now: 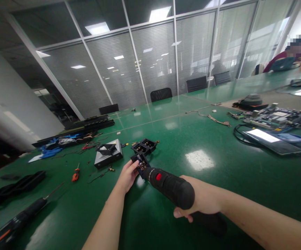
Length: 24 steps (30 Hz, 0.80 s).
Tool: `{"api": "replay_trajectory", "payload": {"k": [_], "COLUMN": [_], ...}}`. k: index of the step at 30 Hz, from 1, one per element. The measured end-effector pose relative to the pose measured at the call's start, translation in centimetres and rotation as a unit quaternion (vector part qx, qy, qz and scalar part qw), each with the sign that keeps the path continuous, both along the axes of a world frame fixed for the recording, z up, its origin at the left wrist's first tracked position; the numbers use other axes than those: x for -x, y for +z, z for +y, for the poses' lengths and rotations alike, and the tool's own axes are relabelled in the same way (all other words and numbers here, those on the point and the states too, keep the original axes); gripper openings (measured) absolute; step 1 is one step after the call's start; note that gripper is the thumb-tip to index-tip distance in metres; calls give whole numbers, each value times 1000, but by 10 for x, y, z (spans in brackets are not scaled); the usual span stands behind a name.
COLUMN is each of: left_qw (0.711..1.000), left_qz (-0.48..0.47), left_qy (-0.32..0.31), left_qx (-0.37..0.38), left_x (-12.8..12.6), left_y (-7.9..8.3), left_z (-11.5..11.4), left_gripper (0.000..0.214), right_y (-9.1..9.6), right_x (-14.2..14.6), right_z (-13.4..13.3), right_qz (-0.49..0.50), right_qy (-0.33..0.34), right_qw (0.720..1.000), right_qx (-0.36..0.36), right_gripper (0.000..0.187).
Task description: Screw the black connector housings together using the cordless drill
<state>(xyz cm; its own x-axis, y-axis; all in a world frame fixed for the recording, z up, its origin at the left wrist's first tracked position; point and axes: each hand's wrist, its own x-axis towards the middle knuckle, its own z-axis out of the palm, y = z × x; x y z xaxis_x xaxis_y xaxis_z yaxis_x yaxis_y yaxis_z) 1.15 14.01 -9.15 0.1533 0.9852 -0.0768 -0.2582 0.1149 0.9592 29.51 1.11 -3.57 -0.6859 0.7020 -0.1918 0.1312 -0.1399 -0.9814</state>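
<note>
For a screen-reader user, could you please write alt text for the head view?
The left hand holds a small black housing at a green table while the right hand aims a black power tool at it. A gray box sits to the left.

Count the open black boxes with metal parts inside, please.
3: one box held by the left hand; beyond it, a left box and right box, side by side. Others could be hidden.

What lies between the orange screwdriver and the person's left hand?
A thin dark wire lies between the screwdriver and the left hand, in the head view.
</note>
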Motion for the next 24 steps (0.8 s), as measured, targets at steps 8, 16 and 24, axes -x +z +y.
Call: {"api": "replay_trajectory", "payload": {"k": [8,16,24], "left_qw": [1000,1000,1000], "left_qz": [-2,2,-1], "left_qy": [-3,-5,2], "left_qx": [-5,-8,-2], "left_x": [0,0,-2], "left_y": [0,-2,2], "left_z": [1,1,-3], "left_gripper": [44,47,45], "right_y": [1,4,2], "right_x": [1,1,0], "right_z": [0,-1,0], "right_qz": [-11,-30,-27], "right_qy": [3,5,3], "right_qw": [1000,999,1000], "right_qx": [-12,-23,-11], "right_gripper": [37,36,38]}}
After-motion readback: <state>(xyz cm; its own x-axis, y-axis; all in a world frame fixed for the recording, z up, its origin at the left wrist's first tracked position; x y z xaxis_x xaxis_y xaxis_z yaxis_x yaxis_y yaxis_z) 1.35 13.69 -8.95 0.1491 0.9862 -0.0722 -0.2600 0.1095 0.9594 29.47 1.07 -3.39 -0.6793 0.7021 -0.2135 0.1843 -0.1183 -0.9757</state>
